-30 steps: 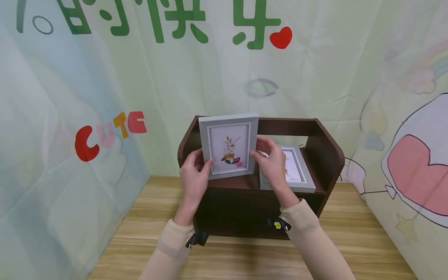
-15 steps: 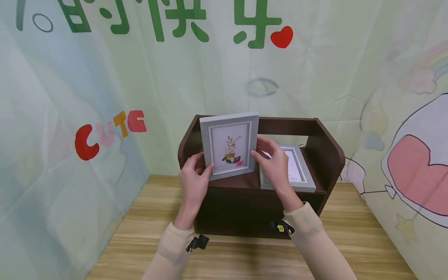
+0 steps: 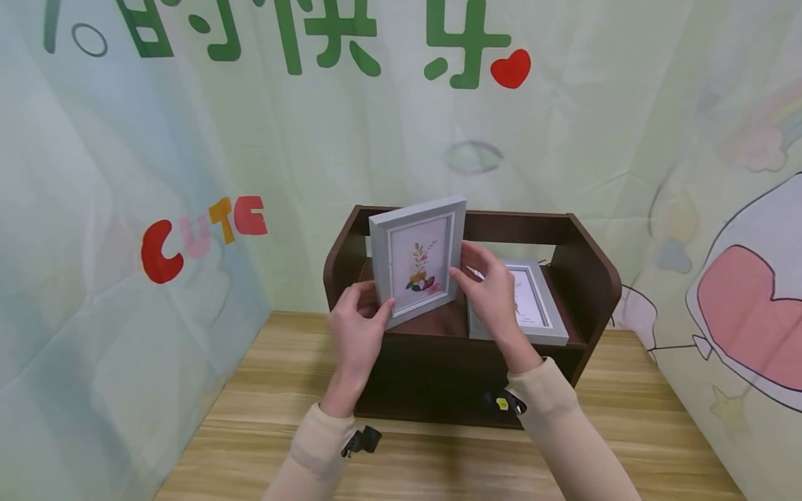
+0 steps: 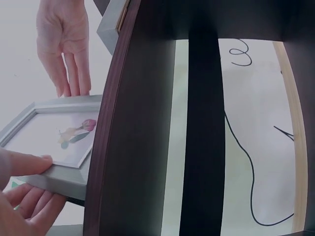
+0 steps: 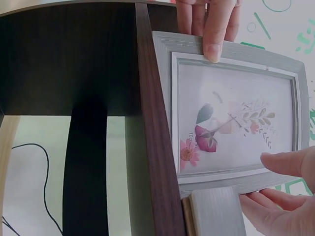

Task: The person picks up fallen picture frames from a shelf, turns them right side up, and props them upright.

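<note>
Two hands grip one frame

The left hand (image 3: 360, 330) and right hand (image 3: 490, 289) pinch opposite sides of a grey picture frame (image 3: 421, 261) — thumbs in front. Upright and angled, it is at the left of a dark shelf unit (image 3: 438, 379); a second frame (image 3: 531, 306) lies flat at right.

Counted 2 picture frames (image 3: 426, 263) (image 3: 532, 299), 2 hands (image 3: 359, 328) (image 3: 493, 289), 2 sleeves (image 3: 319, 442) (image 3: 564, 421), 2 black wrist devices (image 3: 370, 440) (image 3: 515, 403), 1 dark brown shelf unit (image 3: 432, 379), 1 wood-grain tabletop (image 3: 269, 393), 4 coloured Latin letters (image 3: 224, 217) spelling CUTE, and, also printed, 2 hearts (image 3: 510, 69) (image 3: 739, 292), one red and one pink.
</note>
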### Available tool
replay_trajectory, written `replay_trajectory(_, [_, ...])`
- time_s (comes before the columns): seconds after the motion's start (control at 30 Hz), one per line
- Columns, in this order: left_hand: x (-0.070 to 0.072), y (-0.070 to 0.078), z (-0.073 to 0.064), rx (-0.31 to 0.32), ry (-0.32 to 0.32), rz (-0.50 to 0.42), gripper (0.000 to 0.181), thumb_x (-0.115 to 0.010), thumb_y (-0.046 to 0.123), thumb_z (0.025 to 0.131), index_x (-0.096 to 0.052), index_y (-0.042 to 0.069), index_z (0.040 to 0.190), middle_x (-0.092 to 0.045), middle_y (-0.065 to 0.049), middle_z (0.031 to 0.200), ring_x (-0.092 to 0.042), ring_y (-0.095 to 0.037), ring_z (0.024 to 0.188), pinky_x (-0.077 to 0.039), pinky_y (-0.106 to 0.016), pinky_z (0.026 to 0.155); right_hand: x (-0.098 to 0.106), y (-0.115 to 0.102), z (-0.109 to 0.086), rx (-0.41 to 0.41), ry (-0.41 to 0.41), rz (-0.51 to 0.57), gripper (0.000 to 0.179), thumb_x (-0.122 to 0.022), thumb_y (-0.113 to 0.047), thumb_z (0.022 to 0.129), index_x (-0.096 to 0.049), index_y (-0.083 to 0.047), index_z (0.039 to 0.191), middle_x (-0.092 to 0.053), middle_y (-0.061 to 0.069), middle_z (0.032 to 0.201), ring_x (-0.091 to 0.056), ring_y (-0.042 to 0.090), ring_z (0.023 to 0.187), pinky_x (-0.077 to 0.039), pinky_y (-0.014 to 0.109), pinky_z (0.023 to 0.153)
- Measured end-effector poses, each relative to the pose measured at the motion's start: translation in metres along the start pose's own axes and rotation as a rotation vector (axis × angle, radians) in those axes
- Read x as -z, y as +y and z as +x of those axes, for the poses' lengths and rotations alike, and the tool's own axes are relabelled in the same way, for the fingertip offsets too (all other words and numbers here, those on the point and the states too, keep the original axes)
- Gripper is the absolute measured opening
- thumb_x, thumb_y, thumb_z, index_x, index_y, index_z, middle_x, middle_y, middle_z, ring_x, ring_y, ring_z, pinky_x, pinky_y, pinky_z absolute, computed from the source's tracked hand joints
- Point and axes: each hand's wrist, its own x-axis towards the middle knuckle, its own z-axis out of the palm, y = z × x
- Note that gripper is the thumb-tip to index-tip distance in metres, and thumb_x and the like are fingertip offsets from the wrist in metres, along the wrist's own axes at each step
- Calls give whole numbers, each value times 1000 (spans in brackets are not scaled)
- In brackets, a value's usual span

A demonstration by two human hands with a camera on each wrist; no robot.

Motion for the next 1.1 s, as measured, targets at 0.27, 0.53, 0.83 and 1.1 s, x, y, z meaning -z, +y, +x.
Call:
replay_trajectory(0.27, [-6,3,-7,-40,36,31,28,-81,11,74,-67,3,97,-67,-10,91,-69,-20,77,-59,-33,66,-1,2,6,14,-25,1,52,-71,-7,84,-53,-3,132,-59,18,129,-58,28,118,-49,41,97])
replay_trajectory(0.53, [-14,6,-13,-93,60,62,27,-81,11,73,-67,3,95,-66,-8,88,-68,-18,77,-58,-31,64,-1,3,9,9,-29,-39,51,-71,-10,84,-54,-6,133,-58,14,131,-57,25,120,-48,39,98])
replay_trajectory(0.83, [-22,5,-17,-126,86,73,29,-82,13,72,-67,4,94,-65,-7,87,-66,-17,76,-58,-30,65,5,-5,12,75,1,-55,49,-71,-14,85,-55,-5,131,-60,12,130,-57,22,120,-48,34,99])
replay_trajectory(1.1, [-27,4,-20,-152,104,77,29,-83,17,72,-67,3,93,-64,-8,85,-65,-18,76,-58,-31,66,13,-20,14,181,28,-29,47,-70,-12,85,-57,-4,129,-60,11,130,-57,21,120,-47,32,100])
